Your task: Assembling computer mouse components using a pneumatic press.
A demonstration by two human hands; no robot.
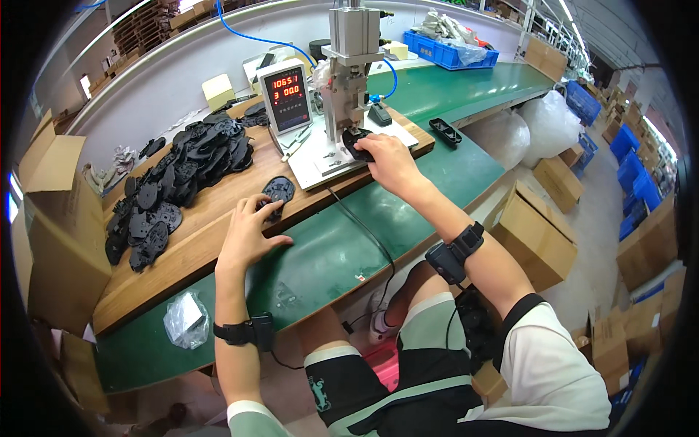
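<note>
Under the head of a metal press [348,80], my right hand [393,164] grips a black plastic part [355,143] at the press's white base plate [338,164]. My left hand [247,231] is open, its thumb stretched out to the side. Its fingertips rest on another flat, rounded black plastic part [279,189] lying on the wooden board [211,211]. A large heap of similar black parts [182,164] covers the left of the board. The fingers of my right hand partly hide the part they hold.
A counter display [285,95] with red digits stands left of the press. A cable [364,226] crosses the green table [328,269]. On it lie a black tray-like piece [445,132] and a clear plastic bag [186,320]. Cardboard boxes [65,240] flank the table; a blue crate [451,52] sits behind.
</note>
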